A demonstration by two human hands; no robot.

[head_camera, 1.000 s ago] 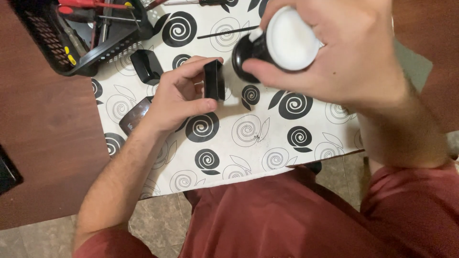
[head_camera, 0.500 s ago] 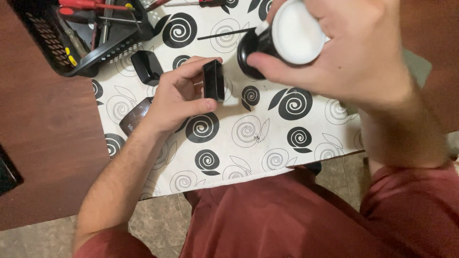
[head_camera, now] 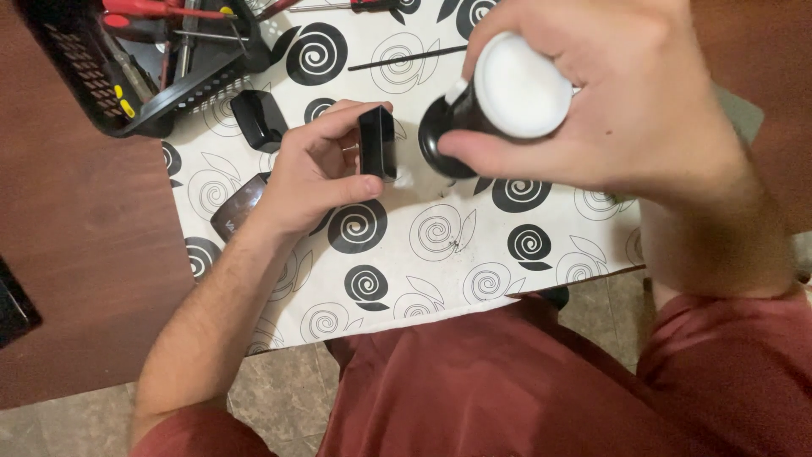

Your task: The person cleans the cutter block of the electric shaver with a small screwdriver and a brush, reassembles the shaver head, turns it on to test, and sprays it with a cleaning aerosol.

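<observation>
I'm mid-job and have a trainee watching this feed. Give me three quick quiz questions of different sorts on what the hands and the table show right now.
1. True or false: the left hand pinches a small black rectangular block standing on edge on the white spiral-patterned cloth.
2. What does the right hand hold? A) a red-handled screwdriver B) a black bottle with a white round base, tipped towards the block C) nothing
3. Fill in: the black plastic mesh basket of tools sits at the cloth's far ____ corner.

Key: 1 true; 2 B; 3 left.
</observation>
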